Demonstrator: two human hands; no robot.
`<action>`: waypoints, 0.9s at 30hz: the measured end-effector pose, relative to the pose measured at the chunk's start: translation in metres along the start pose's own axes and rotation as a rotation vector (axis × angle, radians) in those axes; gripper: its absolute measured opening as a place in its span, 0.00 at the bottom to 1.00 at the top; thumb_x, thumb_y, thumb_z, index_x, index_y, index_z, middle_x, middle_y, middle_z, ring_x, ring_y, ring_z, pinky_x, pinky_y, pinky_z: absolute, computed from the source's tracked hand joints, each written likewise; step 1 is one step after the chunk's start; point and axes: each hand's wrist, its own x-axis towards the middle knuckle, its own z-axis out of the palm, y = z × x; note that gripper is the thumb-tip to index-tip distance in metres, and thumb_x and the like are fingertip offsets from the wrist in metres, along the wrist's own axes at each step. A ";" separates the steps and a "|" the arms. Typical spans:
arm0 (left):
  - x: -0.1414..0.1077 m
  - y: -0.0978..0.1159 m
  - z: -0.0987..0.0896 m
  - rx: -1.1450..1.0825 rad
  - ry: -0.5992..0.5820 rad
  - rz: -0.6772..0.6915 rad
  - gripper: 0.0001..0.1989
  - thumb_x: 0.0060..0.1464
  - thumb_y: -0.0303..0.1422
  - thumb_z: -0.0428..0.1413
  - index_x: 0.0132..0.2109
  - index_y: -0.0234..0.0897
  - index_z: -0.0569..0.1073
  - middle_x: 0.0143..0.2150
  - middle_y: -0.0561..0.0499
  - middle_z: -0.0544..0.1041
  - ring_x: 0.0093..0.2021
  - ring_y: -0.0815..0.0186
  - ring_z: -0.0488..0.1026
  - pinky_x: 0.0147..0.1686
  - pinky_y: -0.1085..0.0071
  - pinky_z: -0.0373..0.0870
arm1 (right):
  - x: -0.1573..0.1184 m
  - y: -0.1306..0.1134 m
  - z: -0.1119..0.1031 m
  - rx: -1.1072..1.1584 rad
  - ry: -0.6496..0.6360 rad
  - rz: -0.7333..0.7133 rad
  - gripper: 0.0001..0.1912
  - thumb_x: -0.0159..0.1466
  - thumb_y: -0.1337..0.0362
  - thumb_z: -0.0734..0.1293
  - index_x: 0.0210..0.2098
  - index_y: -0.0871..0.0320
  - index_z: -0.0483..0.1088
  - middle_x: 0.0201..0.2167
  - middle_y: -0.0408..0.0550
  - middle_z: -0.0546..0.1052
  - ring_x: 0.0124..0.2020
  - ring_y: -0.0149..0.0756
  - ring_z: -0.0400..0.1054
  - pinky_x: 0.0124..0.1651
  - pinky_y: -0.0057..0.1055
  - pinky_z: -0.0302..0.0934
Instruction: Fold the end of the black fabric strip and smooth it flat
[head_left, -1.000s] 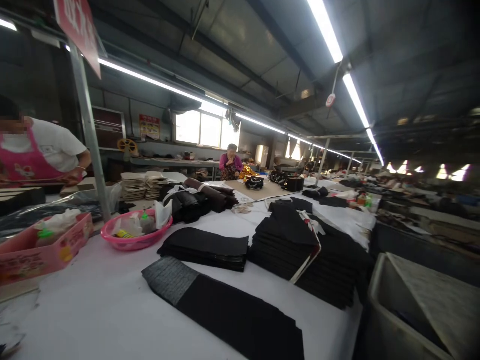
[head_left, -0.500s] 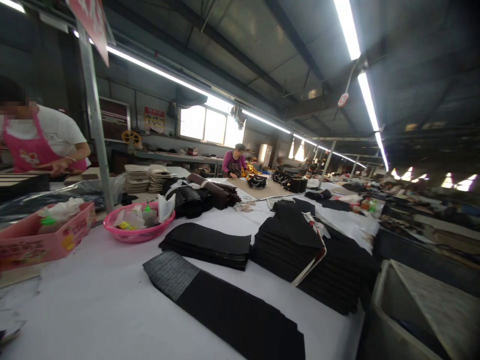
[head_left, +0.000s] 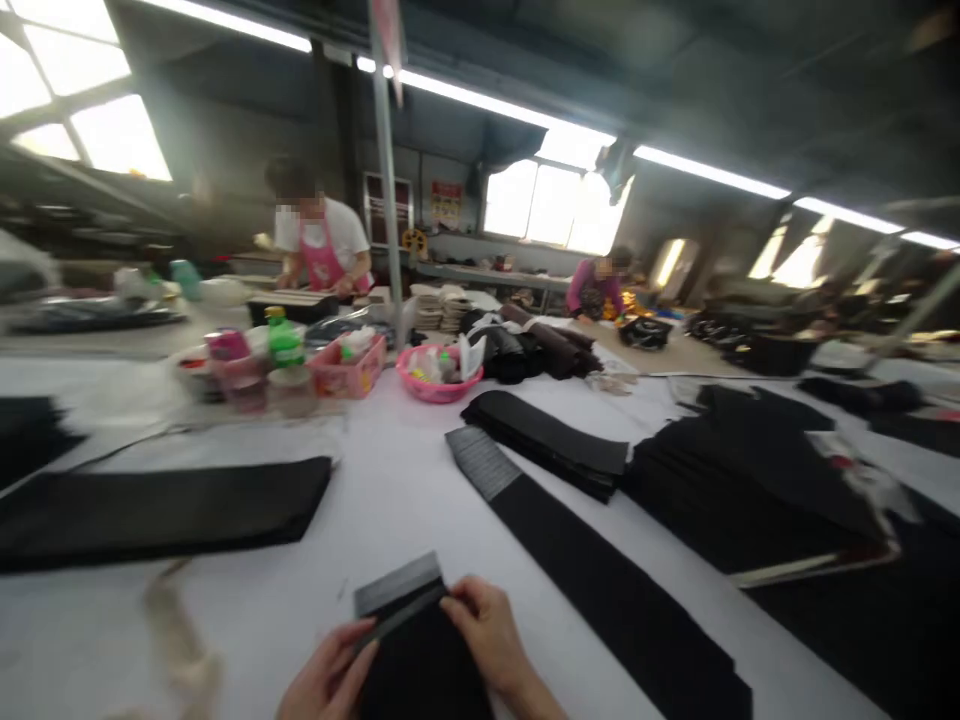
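A black fabric piece (head_left: 424, 660) with a grey strip across its far end lies between my two hands, at the bottom middle of the head view. My left hand (head_left: 330, 672) pinches its left edge between thumb and fingers. At the top right corner, my right hand (head_left: 487, 632) grips the same piece with thumb and forefinger. Just right of my hands is a row of overlapped black pieces (head_left: 600, 570), grey at its far end. Behind that sits a stack of black pieces (head_left: 547, 440). The near end of the held piece runs out of view.
A larger black pile (head_left: 757, 480) stands at the right. On the left lies a flat black stack (head_left: 165, 510), near a blurred beige strip (head_left: 180, 640). A pink basin (head_left: 439, 385), a pink box (head_left: 349, 368) and a green bottle (head_left: 283, 338) line the back. Two people work beyond.
The view has swung left and down. Both my hands have come into sight, holding a black fabric piece; the left stack and the bottle now show too.
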 end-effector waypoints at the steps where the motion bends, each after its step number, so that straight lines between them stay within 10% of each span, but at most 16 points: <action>1: -0.001 -0.007 -0.008 -0.121 -0.157 0.052 0.16 0.54 0.48 0.51 0.41 0.44 0.73 0.32 0.56 0.79 0.36 0.62 0.77 0.37 0.71 0.72 | -0.001 -0.003 -0.002 0.002 -0.022 -0.022 0.10 0.62 0.60 0.65 0.28 0.58 0.72 0.22 0.40 0.69 0.26 0.30 0.61 0.30 0.25 0.54; 5: 0.001 -0.021 -0.025 -0.294 -0.321 0.049 0.18 0.53 0.47 0.55 0.42 0.37 0.71 0.28 0.53 0.76 0.31 0.63 0.74 0.29 0.73 0.67 | 0.004 -0.008 -0.008 0.078 -0.123 -0.019 0.12 0.63 0.56 0.64 0.33 0.58 0.71 0.27 0.44 0.72 0.29 0.31 0.65 0.32 0.26 0.58; 27: 0.012 -0.017 -0.020 -0.390 -0.269 -0.161 0.17 0.51 0.46 0.56 0.31 0.36 0.65 0.20 0.57 0.69 0.18 0.71 0.68 0.15 0.78 0.66 | 0.041 -0.006 -0.008 -0.369 -0.206 -0.012 0.17 0.64 0.50 0.61 0.26 0.55 0.67 0.19 0.39 0.69 0.22 0.32 0.62 0.26 0.26 0.51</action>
